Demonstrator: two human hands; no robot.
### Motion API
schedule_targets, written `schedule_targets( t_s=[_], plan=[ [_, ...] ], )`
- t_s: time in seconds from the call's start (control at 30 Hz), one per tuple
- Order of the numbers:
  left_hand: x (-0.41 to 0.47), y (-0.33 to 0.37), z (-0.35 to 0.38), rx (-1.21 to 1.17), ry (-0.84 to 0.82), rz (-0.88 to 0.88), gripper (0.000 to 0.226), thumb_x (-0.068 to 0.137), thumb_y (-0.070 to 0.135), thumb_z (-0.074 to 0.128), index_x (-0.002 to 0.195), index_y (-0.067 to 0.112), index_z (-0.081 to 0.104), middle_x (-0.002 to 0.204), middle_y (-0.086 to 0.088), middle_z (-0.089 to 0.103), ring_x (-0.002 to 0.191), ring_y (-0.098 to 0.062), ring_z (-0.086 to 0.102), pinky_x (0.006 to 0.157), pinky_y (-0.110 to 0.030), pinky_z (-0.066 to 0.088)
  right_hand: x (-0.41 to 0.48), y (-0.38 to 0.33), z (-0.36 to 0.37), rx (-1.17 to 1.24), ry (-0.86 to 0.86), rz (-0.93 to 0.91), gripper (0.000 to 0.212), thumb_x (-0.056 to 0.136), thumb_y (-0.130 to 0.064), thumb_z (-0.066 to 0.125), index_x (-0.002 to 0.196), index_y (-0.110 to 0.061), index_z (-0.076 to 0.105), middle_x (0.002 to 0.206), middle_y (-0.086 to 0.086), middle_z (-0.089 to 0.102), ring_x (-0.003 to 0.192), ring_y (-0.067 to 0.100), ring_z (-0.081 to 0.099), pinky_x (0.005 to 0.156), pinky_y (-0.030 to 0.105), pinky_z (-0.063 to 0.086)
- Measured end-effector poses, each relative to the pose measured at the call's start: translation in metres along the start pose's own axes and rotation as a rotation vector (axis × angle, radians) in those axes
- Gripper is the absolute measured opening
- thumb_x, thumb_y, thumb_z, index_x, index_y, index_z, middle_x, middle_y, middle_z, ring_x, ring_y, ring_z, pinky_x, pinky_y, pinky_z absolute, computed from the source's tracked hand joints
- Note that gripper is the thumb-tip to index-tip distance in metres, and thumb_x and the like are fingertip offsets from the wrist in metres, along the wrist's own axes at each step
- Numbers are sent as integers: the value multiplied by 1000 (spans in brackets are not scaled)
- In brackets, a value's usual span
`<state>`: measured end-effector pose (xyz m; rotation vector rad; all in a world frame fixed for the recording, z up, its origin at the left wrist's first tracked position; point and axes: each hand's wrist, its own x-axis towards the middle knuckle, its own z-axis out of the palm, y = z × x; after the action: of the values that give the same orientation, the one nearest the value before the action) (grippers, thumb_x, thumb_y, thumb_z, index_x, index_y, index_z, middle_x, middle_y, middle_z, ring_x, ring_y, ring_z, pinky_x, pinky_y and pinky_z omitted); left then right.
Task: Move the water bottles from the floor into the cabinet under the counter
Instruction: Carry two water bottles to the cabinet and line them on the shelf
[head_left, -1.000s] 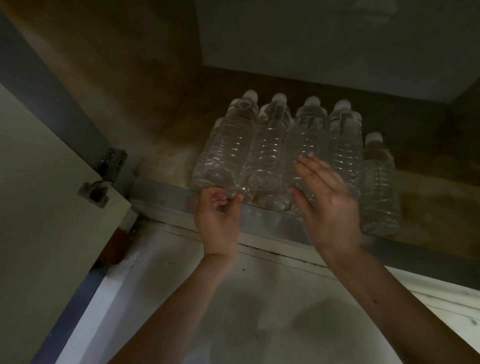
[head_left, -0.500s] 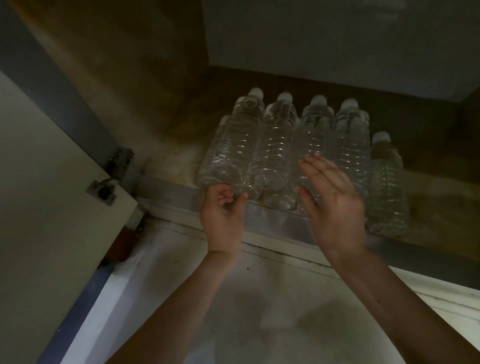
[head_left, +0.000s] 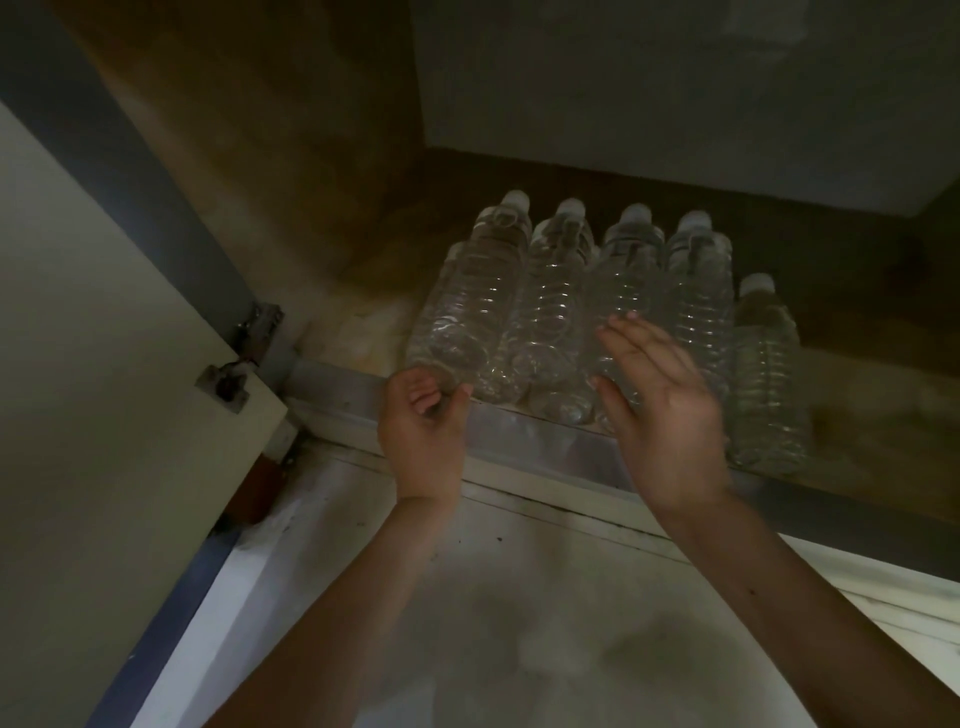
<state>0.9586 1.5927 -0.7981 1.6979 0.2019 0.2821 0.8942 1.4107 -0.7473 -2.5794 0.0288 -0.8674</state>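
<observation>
Several clear water bottles with white caps stand packed in a row on the cabinet floor (head_left: 857, 415). The leftmost bottle (head_left: 467, 301) leans a little over its neighbours. My left hand (head_left: 423, 431) is at the cabinet's front edge with its fingers curled, thumb and fingertips touching that bottle's base without wrapping it. My right hand (head_left: 660, 410) is held flat and open, fingers spread, just in front of the middle bottles (head_left: 623, 291). A single bottle (head_left: 766, 374) stands at the right end of the row, nearer the front.
The open cabinet door (head_left: 104, 415) hangs on the left with its hinge (head_left: 260, 332) beside the opening. A metal sill (head_left: 545, 441) runs along the cabinet's front. White floor (head_left: 519, 623) lies below. The dark cabinet back wall (head_left: 675, 93) rises behind the bottles.
Both hands stay almost where they were, the left at the leftmost bottle's base and the right spread before the row. My view has shifted slightly.
</observation>
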Motion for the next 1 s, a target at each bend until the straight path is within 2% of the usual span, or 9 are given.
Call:
schedule_targets(
  t_s=[0.07,0.17,0.23,0.33,0.43,0.63,0.73,0.9,1.0],
  plan=[
    [-4,7,-6,55,-11,43,28,79,11,78,95,17,57,92,-9,64,83,-18,64,80,-30,56,0,1,-2,14,-15,-1,46,83,3,73,128,0,62,132,15,62,129,24,49,115,12,21],
    [-12,31,-10,218,-57,292,29,81,12,76,98,19,53,99,-1,56,86,-1,53,80,-12,44,-1,2,-9,53,-37,6,49,85,1,73,132,-1,60,138,15,58,134,25,47,116,17,25],
    [-15,50,-8,257,-132,455,29,81,13,76,104,14,58,105,0,54,94,-4,52,85,-11,40,-2,3,-18,80,-4,15,47,87,-2,72,132,-2,60,139,13,57,137,25,44,117,20,26],
    [-19,65,6,299,-276,641,34,81,16,77,112,10,64,111,-4,58,107,-18,54,91,-24,43,-5,8,-35,50,34,36,48,87,-10,73,132,-3,60,141,11,56,139,25,44,117,25,30],
    [-24,70,21,341,-358,799,35,81,19,78,114,9,67,116,-4,62,110,-17,53,95,-19,38,-11,20,-49,36,11,70,51,85,-15,75,132,-4,60,142,11,55,140,26,43,114,35,36],
    [-27,61,44,383,-496,887,43,85,26,74,124,12,64,132,-1,60,133,-19,46,113,-45,33,-27,41,-60,71,-64,209,61,82,-18,80,138,-11,57,146,0,49,141,21,39,112,45,40],
    [-28,59,50,412,-495,924,42,86,26,74,125,12,65,133,-1,60,134,-20,46,118,-45,26,-29,41,-60,123,-74,235,61,84,-18,77,141,-15,54,144,-9,44,141,18,39,111,45,41],
    [-28,58,53,449,-461,951,38,87,21,73,123,15,66,131,0,63,130,-20,50,118,-43,24,-30,44,-58,164,-49,252,56,88,-17,74,140,-13,55,148,3,49,139,19,44,112,38,41],
    [-27,58,54,449,-452,960,36,87,13,73,122,15,67,130,2,63,123,-16,55,117,-44,26,-27,42,-54,162,-44,282,56,88,-13,73,141,-15,54,150,3,47,139,15,42,113,24,35]
  ],
)
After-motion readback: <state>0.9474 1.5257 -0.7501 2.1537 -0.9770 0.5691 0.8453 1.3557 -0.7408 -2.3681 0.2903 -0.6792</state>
